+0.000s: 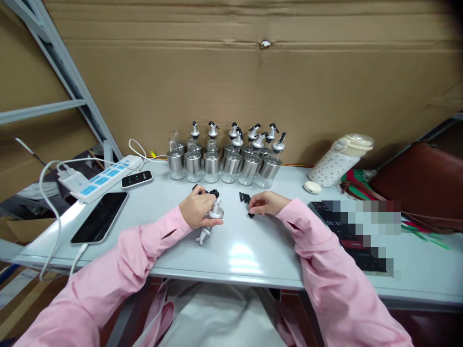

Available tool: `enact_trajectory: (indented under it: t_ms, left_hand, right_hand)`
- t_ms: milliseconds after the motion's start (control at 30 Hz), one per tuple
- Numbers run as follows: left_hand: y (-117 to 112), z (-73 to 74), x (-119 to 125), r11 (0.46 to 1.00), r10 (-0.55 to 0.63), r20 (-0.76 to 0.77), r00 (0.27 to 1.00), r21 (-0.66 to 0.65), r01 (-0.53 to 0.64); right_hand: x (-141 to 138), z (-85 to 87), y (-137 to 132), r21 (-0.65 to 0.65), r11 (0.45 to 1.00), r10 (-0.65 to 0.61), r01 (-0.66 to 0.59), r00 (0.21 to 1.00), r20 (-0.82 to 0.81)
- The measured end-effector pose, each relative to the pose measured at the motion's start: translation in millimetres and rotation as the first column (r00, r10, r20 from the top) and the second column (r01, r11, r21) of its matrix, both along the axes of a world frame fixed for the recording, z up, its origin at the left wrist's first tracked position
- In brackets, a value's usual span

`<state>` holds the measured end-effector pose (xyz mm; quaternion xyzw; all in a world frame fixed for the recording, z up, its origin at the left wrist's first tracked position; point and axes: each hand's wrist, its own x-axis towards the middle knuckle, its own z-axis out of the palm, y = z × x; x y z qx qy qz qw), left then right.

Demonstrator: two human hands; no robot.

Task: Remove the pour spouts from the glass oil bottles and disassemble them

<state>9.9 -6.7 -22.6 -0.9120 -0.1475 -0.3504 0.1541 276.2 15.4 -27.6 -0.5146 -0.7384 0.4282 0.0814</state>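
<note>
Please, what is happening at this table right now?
A person in pink sleeves works at a white table. The left hand grips a silver pourer spout. The right hand touches small black pieces. Behind them stand glass oil bottles, most fitted with spouts.

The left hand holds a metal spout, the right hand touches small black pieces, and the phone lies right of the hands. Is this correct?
Not quite: the head view shows the phone lying left of the hands. The left hand does hold the metal spout, and the right hand touches the small black pieces.
</note>
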Motion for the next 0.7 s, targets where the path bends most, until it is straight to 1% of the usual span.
enact_trajectory:
  t_ms: [133, 400, 567, 700]
  left_hand:
    - [0.1, -0.1, -0.6, 1.0, 0.007, -0.011, 1.0, -0.002, -0.007]
    - [0.3, -1.2, -0.6, 1.0, -0.022, 0.002, 1.0, -0.018, 0.022]
    - [1.1, -2.8, -2.0, 0.999, -0.002, -0.033, 0.999, -0.05, 0.0]
    - [1.3, -3.9, -2.9, 0.998, 0.014, -0.06, 0.998, -0.059, -0.018]
  right_hand:
    - [2.1, -2.1, 2.2, -0.002, 0.999, -0.038, 0.038, 0.999, -0.023]
    - [3.0, -1.7, 2.3, -0.022, 0.999, -0.028, 0.027, 0.999, -0.028]
    - [5.1, -1.3, 3.2, -0.045, 0.999, -0.014, 0.014, 1.0, 0.0]
    - [4.0, -2.4, 2.6, -0.033, 0.999, -0.022, 0.022, 1.0, 0.002]
